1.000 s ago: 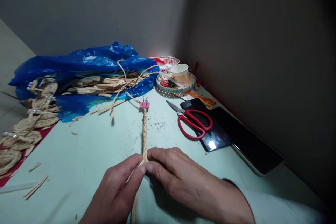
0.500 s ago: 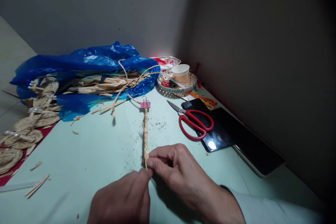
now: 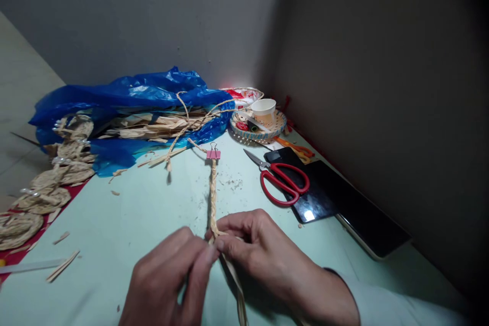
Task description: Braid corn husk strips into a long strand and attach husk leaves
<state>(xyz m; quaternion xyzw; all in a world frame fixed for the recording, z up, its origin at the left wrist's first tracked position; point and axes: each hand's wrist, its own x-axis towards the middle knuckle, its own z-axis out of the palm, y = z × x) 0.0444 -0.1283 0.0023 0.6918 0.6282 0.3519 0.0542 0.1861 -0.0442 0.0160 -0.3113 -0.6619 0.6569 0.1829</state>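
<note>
A braid of pale straw-like strands [image 3: 213,196] runs toward me from a pink binder clip [image 3: 213,155] at the middle of the table. Around its near end, my right hand [image 3: 263,254] pinches the braid between thumb and fingers. My left hand [image 3: 168,275] is closed beside it, thumb and forefinger pinching a strand close to the right fingertips. One loose strand [image 3: 235,285] hangs down between the hands toward the table's near side. The strand ends inside the fingers are hidden.
Red-handled scissors [image 3: 284,183] lie partly on a dark phone-like slab [image 3: 311,204], next to another black device [image 3: 367,214]. Behind are a woven basket [image 3: 252,136] with a paper cup [image 3: 263,108] and a blue plastic bag [image 3: 126,91] of straw. Coiled straw pieces [image 3: 49,188] lie left.
My left hand has shifted slightly left and up, its fingers more spread from the palm. A loose strand now shows hanging between the hands. My right hand still pinches the braid.
</note>
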